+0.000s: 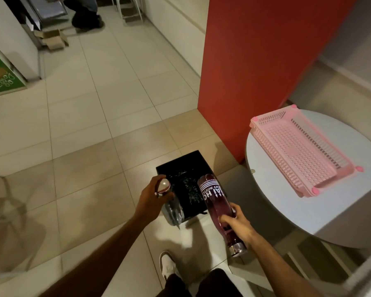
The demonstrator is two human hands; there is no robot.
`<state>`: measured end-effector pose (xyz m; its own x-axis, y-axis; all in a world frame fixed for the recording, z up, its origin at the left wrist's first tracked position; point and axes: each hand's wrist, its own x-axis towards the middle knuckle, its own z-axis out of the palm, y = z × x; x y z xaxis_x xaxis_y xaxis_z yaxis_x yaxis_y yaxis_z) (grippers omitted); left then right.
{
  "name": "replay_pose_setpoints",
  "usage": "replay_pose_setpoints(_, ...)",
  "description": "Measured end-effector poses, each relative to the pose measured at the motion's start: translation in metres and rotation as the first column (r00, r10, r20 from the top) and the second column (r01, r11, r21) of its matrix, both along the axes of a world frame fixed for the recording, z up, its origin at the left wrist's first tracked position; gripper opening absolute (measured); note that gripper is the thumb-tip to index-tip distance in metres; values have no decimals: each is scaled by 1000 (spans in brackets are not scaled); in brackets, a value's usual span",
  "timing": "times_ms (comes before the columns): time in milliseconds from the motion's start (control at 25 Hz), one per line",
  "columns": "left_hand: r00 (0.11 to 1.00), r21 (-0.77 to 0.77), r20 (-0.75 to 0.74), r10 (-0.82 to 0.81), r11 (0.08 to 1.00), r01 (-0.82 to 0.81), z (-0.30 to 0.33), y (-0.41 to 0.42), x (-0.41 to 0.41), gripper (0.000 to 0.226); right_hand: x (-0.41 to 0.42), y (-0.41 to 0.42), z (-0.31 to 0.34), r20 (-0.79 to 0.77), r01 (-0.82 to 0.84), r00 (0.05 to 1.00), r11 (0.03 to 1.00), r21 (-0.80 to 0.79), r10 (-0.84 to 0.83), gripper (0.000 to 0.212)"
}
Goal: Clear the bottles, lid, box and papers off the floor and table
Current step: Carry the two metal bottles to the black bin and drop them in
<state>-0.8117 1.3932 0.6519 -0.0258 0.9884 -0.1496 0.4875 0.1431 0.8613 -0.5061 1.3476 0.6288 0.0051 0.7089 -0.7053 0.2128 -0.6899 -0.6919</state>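
An open black box (181, 166) with dark shredded filling sits on the tiled floor by the red wall. My left hand (151, 196) grips a clear bottle (174, 211) near its silver and red cap, over the box's near left corner. My right hand (237, 224) holds a pink bottle (212, 194) with white lettering by its lower body. That bottle is tilted, its base pointing at the box and its metal cap end toward me. Neither bottle touches the floor.
A round white table (287, 202) stands at the right with a pink perforated tray (300, 146) on it. The red wall (255, 61) rises behind the box. Cardboard pieces (51, 39) and another person's legs (86, 16) are far back. A chair frame (7, 202) is at the left.
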Motion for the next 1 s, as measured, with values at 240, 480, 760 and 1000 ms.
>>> replay_pose_setpoints(240,981,-76,47,189,980,-185,-65,61,-24,56,-17,76,-95,-44,27,998,984,-178,-35,61)
replay_pose_setpoints(480,954,-85,27,299,952,-295,-186,106,-32,56,-70,131,-297,-172,-11,983,924,-383,-59,83)
replay_pose_setpoints(760,943,-100,46,329,941,-323,-229,106,-35,58,-88,120,-350,-202,20,970,870,-493,-136,65)
replay_pose_setpoints(1000,967,-129,28,253,960,-247,-229,101,-29,55,-102,129,-305,-66,-196,980,974,-111,189,80)
